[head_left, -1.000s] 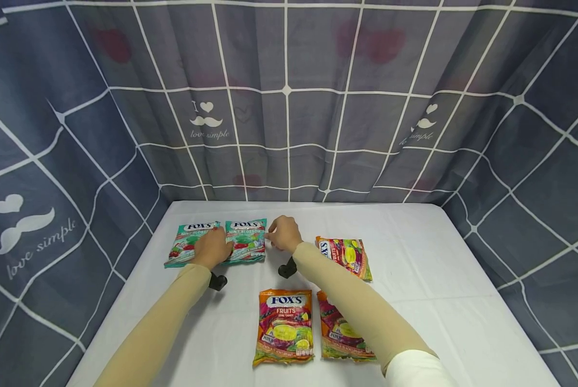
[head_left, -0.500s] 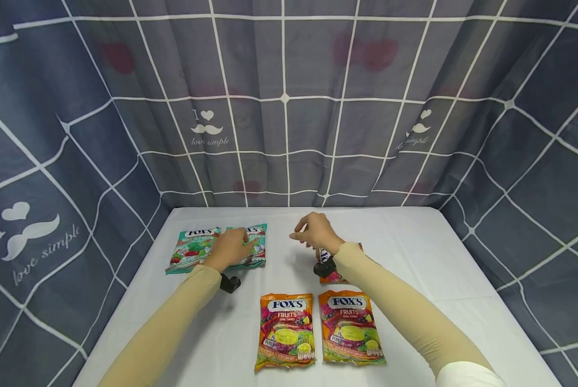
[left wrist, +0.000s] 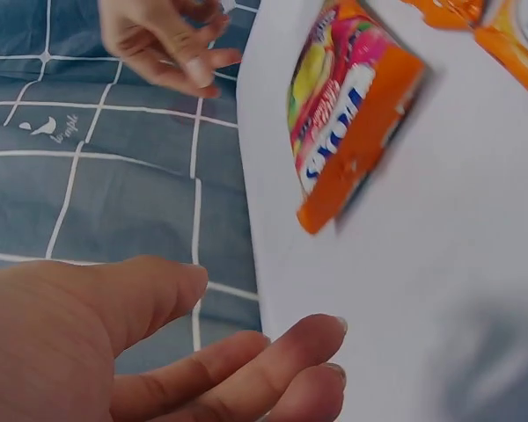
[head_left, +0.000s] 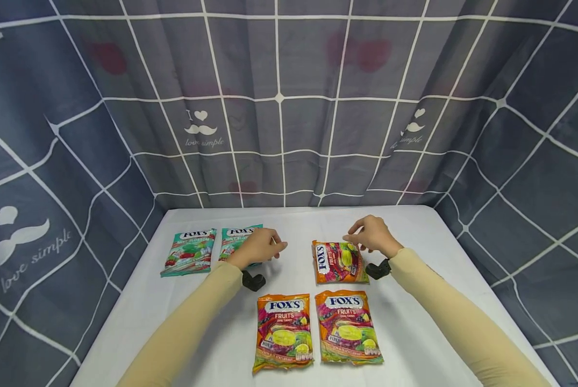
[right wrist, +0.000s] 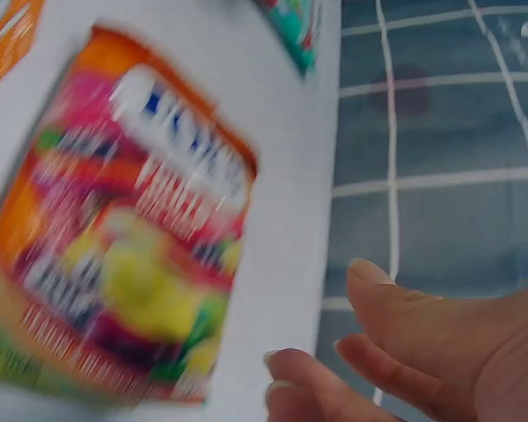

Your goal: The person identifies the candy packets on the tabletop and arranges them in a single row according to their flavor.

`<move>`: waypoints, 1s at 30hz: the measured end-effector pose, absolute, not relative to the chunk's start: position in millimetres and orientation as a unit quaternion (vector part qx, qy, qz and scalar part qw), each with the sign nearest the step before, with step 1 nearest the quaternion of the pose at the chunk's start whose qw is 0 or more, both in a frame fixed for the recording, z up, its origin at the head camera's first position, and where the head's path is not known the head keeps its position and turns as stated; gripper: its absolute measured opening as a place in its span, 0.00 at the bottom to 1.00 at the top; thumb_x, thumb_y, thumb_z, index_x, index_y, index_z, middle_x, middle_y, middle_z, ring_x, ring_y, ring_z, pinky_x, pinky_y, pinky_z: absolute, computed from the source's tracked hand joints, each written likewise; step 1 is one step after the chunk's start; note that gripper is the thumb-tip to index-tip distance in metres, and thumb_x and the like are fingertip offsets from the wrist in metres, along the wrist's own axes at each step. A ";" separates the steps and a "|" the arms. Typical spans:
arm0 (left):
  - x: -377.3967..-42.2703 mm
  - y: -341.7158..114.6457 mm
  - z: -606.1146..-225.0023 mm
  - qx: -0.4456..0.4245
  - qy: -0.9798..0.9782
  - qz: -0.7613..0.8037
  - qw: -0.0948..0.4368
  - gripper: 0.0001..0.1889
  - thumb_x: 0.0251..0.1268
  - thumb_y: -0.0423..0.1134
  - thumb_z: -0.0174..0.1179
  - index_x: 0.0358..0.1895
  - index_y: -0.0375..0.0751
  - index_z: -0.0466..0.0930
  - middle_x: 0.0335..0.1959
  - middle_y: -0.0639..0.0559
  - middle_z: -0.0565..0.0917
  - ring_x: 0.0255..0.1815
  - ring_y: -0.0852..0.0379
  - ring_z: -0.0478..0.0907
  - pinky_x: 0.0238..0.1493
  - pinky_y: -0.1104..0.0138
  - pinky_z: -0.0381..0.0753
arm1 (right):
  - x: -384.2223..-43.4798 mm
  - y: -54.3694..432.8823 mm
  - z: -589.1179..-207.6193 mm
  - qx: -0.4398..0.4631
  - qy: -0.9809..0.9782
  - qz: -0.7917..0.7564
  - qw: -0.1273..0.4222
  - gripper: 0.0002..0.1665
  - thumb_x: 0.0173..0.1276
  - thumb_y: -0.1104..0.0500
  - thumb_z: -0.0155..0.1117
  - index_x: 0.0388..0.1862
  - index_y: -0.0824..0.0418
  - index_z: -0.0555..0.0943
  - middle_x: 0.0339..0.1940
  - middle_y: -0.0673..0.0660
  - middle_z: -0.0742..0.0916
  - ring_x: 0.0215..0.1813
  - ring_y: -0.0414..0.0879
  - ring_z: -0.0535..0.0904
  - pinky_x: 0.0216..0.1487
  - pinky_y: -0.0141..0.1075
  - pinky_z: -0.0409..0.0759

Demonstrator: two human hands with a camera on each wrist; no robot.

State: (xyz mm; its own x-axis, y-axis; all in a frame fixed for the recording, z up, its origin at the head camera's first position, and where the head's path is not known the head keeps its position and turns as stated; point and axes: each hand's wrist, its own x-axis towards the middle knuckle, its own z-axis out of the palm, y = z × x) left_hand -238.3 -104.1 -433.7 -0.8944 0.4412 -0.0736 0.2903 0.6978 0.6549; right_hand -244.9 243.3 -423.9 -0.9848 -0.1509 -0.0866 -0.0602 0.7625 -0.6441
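A white-covered table (head_left: pixel 414 228) carries two green candy bags (head_left: pixel 189 252) and three orange candy bags (head_left: pixel 283 333).

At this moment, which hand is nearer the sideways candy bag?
The right hand, near the far right corner of the candy bag; the left hand is farther off, left of it, partly hiding a green bag.

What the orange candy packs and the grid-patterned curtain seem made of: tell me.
Orange candy packs: probably printed plastic film, fairly glossy, judging by crinkled edges and creased faces. Grid-patterned curtain: fabric or thin plastic, mostly matte; its soft folds fit either.
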 end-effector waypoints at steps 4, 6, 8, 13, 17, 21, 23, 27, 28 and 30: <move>-238.6 -88.7 -433.8 0.192 0.913 0.338 0.125 0.15 0.84 0.45 0.63 0.46 0.34 0.84 0.32 0.44 0.91 0.30 0.46 0.88 0.30 0.65 0.78 | -239.9 265.6 -431.5 -0.026 0.941 -0.327 0.088 0.22 0.75 0.53 0.78 0.51 0.72 0.89 0.33 0.63 0.92 0.30 0.60 0.89 0.26 0.42 0.85; -239.6 -81.6 -436.1 0.192 0.909 0.343 0.136 0.15 0.84 0.46 0.63 0.46 0.34 0.84 0.33 0.43 0.92 0.32 0.43 0.89 0.31 0.65 0.78 | -237.8 273.6 -436.4 -0.010 0.940 -0.325 0.105 0.22 0.75 0.53 0.77 0.52 0.73 0.88 0.32 0.62 0.92 0.30 0.59 0.89 0.27 0.41 0.85; -241.6 -74.3 -442.2 0.194 0.906 0.347 0.147 0.15 0.84 0.47 0.63 0.46 0.35 0.84 0.33 0.44 0.92 0.32 0.43 0.88 0.32 0.65 0.78 | -236.5 280.1 -442.0 0.004 0.936 -0.329 0.124 0.23 0.75 0.53 0.77 0.53 0.73 0.88 0.31 0.60 0.92 0.29 0.55 0.88 0.28 0.42 0.85; -240.5 -55.7 -457.1 0.185 0.899 0.355 0.176 0.15 0.84 0.47 0.63 0.46 0.36 0.83 0.33 0.45 0.91 0.35 0.42 0.90 0.34 0.65 0.79 | -233.3 290.3 -457.0 0.025 0.922 -0.347 0.169 0.24 0.76 0.50 0.76 0.51 0.72 0.88 0.33 0.60 0.92 0.31 0.52 0.87 0.31 0.41 0.85; -237.1 -42.5 -467.9 0.170 0.899 0.351 0.196 0.15 0.84 0.47 0.63 0.44 0.36 0.82 0.32 0.43 0.91 0.33 0.44 0.89 0.31 0.66 0.78 | -230.5 293.9 -466.2 0.038 0.909 -0.364 0.198 0.27 0.77 0.46 0.76 0.50 0.72 0.89 0.34 0.60 0.92 0.30 0.49 0.85 0.32 0.40 0.84; -236.8 -30.1 -481.1 0.165 0.903 0.342 0.202 0.15 0.83 0.48 0.63 0.41 0.38 0.82 0.30 0.44 0.90 0.27 0.49 0.85 0.28 0.66 0.75 | -229.8 295.9 -472.9 0.043 0.893 -0.391 0.216 0.26 0.79 0.46 0.73 0.50 0.72 0.89 0.34 0.61 0.93 0.29 0.47 0.84 0.32 0.39 0.83; -236.8 -25.3 -487.3 0.158 0.901 0.346 0.209 0.16 0.83 0.48 0.63 0.41 0.38 0.82 0.30 0.44 0.90 0.26 0.51 0.83 0.28 0.66 0.75 | -230.5 296.7 -476.0 0.039 0.886 -0.405 0.223 0.25 0.81 0.47 0.72 0.50 0.72 0.89 0.35 0.61 0.93 0.29 0.47 0.84 0.33 0.39 0.82; -236.7 -18.5 -495.7 0.138 0.894 0.364 0.220 0.17 0.84 0.50 0.62 0.41 0.37 0.83 0.29 0.46 0.89 0.25 0.55 0.81 0.28 0.65 0.76 | -231.8 296.6 -479.4 0.036 0.878 -0.416 0.233 0.28 0.82 0.46 0.70 0.54 0.74 0.87 0.39 0.62 0.94 0.33 0.49 0.86 0.37 0.41 0.82; -236.8 -16.8 -496.9 0.136 0.892 0.370 0.220 0.19 0.85 0.50 0.62 0.39 0.36 0.84 0.29 0.46 0.90 0.24 0.55 0.80 0.28 0.65 0.76 | -231.6 296.5 -479.8 0.037 0.878 -0.417 0.234 0.28 0.82 0.46 0.70 0.55 0.74 0.87 0.39 0.62 0.94 0.33 0.49 0.86 0.38 0.41 0.83; -237.3 -13.5 -498.3 0.134 0.889 0.378 0.221 0.23 0.85 0.51 0.61 0.36 0.34 0.87 0.27 0.44 0.90 0.22 0.55 0.79 0.27 0.65 0.75 | -231.5 296.4 -480.7 0.038 0.878 -0.416 0.235 0.29 0.82 0.46 0.70 0.56 0.74 0.86 0.39 0.62 0.94 0.34 0.50 0.87 0.40 0.43 0.83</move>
State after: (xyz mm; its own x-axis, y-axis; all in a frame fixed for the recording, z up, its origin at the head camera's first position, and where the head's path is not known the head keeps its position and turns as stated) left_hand -237.3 -13.5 -498.3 -0.8665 0.4057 -0.2908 0.0720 0.6781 0.7314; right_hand -231.5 296.4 -480.7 -0.8866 -0.1282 -0.4444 0.2624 0.6517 -0.7116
